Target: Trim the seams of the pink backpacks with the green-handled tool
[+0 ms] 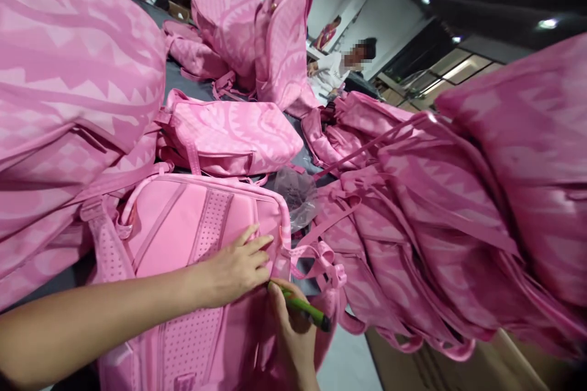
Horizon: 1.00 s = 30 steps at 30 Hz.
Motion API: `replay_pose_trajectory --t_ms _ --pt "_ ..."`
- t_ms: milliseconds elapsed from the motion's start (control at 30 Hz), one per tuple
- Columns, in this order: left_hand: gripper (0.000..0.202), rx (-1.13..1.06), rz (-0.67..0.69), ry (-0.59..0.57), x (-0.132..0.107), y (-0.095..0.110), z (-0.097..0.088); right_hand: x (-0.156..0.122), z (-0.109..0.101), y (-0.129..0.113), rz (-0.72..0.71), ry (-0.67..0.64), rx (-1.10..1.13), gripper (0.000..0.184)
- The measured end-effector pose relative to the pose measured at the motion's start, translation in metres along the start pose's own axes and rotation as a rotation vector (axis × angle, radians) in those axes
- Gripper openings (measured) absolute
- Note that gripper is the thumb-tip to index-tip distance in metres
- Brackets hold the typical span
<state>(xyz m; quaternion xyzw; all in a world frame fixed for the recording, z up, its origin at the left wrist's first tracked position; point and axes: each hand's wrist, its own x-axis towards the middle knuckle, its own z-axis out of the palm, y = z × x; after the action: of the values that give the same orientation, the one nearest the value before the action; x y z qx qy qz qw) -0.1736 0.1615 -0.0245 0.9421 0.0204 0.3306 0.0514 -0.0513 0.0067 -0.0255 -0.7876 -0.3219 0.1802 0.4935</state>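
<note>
A pink backpack (183,238) lies back-side up in front of me, its mesh padding and straps showing. My left hand (238,266) rests flat on its right edge with the fingers stretched out. My right hand (291,333) sits just below it, closed around a green tool (305,307) with a dark tip; the other end of the tool meets the backpack's edge beside my left fingers.
Piles of pink patterned backpacks (458,195) surround the dark table (183,82) on the left, back and right. A crumpled clear plastic bag (296,192) lies behind the backpack. A cardboard box (458,360) stands at the lower right. A person in white (334,70) sits far behind.
</note>
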Motion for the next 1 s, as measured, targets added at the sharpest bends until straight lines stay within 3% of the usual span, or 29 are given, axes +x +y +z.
replay_pose_trajectory --t_ms 200,400,533,667,767,867,933,1000 --pt "0.007 -0.043 -0.012 0.026 -0.002 -0.005 0.001 -0.001 0.002 -0.001 -0.001 0.033 -0.017 0.031" --pt "0.011 -0.016 0.005 -0.064 -0.003 -0.007 -0.006 -0.002 0.006 0.006 -0.075 0.064 -0.032 0.031" --pt "0.006 0.084 0.095 -0.231 0.008 -0.014 -0.017 -0.007 0.003 0.012 -0.092 -0.067 0.004 0.033" --pt "0.015 0.091 0.108 -0.459 0.033 -0.008 -0.055 -0.013 -0.010 0.000 -0.132 -0.074 0.184 0.045" --pt "0.018 0.069 -0.041 -0.555 0.056 0.018 -0.103 -0.013 -0.035 -0.032 -0.269 -0.108 0.233 0.048" --pt "0.022 0.066 -0.246 -0.536 0.072 0.049 -0.143 -0.003 -0.066 -0.067 -0.407 -0.182 0.208 0.041" --pt "0.022 0.016 -0.386 -0.519 0.071 0.062 -0.152 0.006 -0.077 -0.078 -0.458 -0.232 0.228 0.042" --pt "0.024 -0.081 -0.479 -0.546 0.061 0.067 -0.146 0.012 -0.072 -0.075 -0.523 -0.244 0.198 0.041"
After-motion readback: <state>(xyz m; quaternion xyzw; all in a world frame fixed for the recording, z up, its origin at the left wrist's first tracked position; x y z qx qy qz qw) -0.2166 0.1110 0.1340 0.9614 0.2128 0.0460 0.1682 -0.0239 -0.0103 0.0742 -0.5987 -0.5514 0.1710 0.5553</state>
